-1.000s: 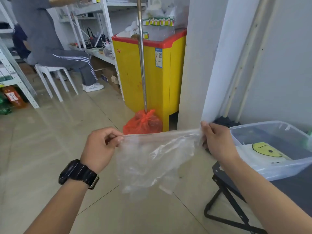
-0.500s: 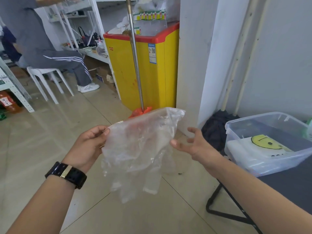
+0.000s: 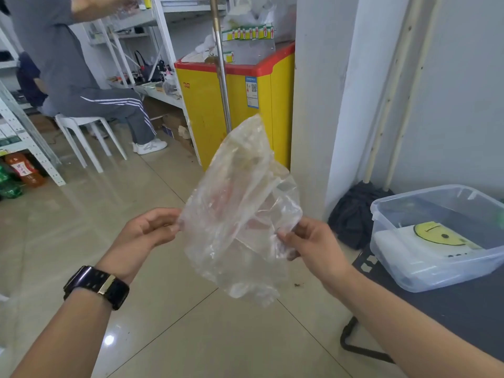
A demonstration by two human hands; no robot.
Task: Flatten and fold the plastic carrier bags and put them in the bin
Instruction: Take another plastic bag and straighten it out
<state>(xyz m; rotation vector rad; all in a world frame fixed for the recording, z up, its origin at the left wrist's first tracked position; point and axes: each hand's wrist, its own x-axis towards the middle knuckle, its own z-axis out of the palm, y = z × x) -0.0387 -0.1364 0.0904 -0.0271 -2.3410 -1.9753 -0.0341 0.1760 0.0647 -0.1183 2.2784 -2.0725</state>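
Open-topped bin [image 3: 450,271] right; pillar [image 3: 319,105] ahead.

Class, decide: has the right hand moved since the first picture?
Yes. The right hand has shifted left, away from the clear bin; it sat against the bin's corner, and now a gap separates them.

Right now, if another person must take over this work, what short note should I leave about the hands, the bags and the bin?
Left hand pinches the left edge of the clear plastic bag.
Right hand pinches its right edge.
The bag hangs in the air above the floor, crumpled, neither flat nor folded.
Bin: clear tub on the dark table at the right; a folded bag with a yellow smiley face lies inside.
Left to do: flatten this bag, fold it, put it in the bin.
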